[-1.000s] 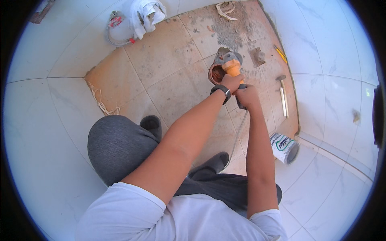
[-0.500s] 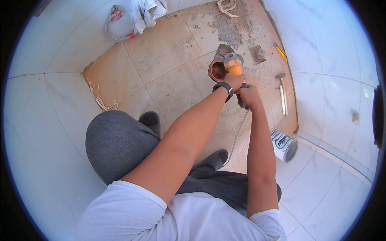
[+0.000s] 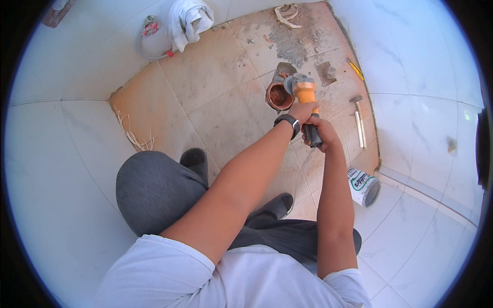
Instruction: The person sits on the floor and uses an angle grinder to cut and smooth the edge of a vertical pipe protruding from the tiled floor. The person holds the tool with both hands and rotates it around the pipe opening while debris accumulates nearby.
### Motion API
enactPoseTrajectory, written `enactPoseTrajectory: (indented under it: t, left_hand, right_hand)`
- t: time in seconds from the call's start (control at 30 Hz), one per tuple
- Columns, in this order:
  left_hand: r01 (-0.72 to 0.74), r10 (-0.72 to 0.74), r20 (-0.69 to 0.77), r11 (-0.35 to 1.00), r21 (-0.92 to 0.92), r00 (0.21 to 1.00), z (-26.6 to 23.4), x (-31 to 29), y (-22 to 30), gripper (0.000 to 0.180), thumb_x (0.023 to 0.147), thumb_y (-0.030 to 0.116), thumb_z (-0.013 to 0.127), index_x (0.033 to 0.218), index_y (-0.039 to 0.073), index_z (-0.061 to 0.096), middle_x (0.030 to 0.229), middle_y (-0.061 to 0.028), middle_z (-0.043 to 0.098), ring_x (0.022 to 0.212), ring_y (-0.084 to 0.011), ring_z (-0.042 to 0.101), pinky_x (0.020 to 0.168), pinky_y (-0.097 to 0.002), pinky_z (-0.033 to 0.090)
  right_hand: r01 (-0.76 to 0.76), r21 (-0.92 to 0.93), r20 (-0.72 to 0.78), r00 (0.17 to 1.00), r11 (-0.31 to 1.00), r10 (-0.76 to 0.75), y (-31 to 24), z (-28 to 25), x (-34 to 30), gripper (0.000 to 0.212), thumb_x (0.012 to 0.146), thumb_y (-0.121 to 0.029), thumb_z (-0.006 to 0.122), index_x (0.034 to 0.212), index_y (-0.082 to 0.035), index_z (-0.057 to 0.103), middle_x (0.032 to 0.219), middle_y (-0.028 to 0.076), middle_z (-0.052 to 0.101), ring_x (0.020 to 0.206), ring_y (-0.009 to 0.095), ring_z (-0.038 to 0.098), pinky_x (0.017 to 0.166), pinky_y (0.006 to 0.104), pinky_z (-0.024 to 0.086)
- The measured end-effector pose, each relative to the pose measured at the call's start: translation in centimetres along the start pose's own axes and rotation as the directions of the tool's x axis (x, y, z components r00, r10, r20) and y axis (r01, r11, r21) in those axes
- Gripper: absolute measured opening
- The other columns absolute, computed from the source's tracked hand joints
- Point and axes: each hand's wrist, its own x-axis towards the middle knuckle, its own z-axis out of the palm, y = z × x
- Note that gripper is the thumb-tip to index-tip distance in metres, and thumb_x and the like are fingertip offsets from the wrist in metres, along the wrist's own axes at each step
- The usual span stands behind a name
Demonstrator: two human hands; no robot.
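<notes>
An orange and black angle grinder (image 3: pixel 306 91) is gripped by both of my hands over the tiled floor. My left hand (image 3: pixel 303 111), with a black watch at the wrist, wraps round the body just behind the orange head. Behind it, my right hand (image 3: pixel 323 133) closes on the black rear handle. The grinder's disc (image 3: pixel 290 83) is at the right rim of a round reddish pipe opening (image 3: pixel 279 96) set in a hole broken through the tiles; whether it touches the rim I cannot tell. A cord trails from the handle toward my foot.
Grey rubble (image 3: pixel 292 43) lies beyond the hole, and a square cut-out (image 3: pixel 325 73) to its right. A hammer (image 3: pixel 358 105), a yellow cutter knife (image 3: pixel 355 69) and a white can (image 3: pixel 363 186) lie along the right. A white cloth (image 3: pixel 189 23) is at the back left wall.
The grinder has tilted and turned, its disc now showing on the left beside the pipe opening. Both hands have shifted slightly with it, and the view has moved a little.
</notes>
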Motion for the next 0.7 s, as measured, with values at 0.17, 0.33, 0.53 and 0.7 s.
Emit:
enactPoseTrajectory:
  t: [0.17,0.33,0.53,0.7]
  left_hand:
    - [-0.003,0.001,0.045,0.999,0.053,0.999,-0.7,-1.8,-0.1,0.047,0.090,0.030,0.076,0.119,-0.004,0.062,0.102,-0.0118,0.070,0.083,-0.0192,0.069,0.071,-0.0354,0.055]
    - [-0.033,0.033,-0.043,0.999,0.003,0.999,0.0,-1.4,-1.1,0.042,0.092,0.030,0.073,0.117,-0.003,0.063,0.101,-0.0104,0.069,0.083,-0.0189,0.068,0.071,-0.0351,0.055]
    - [-0.048,0.064,-0.118,0.990,0.133,0.991,-0.9,-0.5,-1.5,0.046,0.093,0.035,0.067,0.115,-0.005,0.066,0.104,-0.0137,0.070,0.086,-0.0219,0.069,0.075,-0.0381,0.055]
    - [-0.106,0.189,-0.094,0.823,0.558,0.977,-1.0,-0.6,-0.7,0.054,0.093,0.040,0.062,0.118,-0.007,0.068,0.113,-0.0218,0.072,0.098,-0.0298,0.071,0.086,-0.0427,0.054]
  right_hand:
    - [-0.014,0.050,0.027,1.000,0.999,0.013,1.9,0.2,-0.2,0.027,0.086,-0.026,0.071,0.096,-0.002,0.066,0.079,0.009,0.069,0.059,0.020,0.067,0.050,0.0326,0.052]
    - [-0.053,0.020,0.044,0.998,0.998,0.052,1.6,-0.2,-0.8,0.027,0.086,-0.026,0.071,0.096,-0.002,0.067,0.079,0.009,0.069,0.059,0.018,0.066,0.050,0.0315,0.053]
    - [-0.124,0.074,0.147,0.983,0.990,0.113,0.9,0.5,-0.4,0.022,0.089,-0.023,0.066,0.099,-0.004,0.062,0.078,0.009,0.067,0.058,0.020,0.065,0.049,0.0331,0.054]
    - [-0.202,0.150,0.179,0.968,0.968,0.174,0.8,0.4,0.1,0.022,0.092,-0.025,0.062,0.102,-0.005,0.062,0.081,0.011,0.069,0.059,0.022,0.066,0.048,0.0350,0.056]
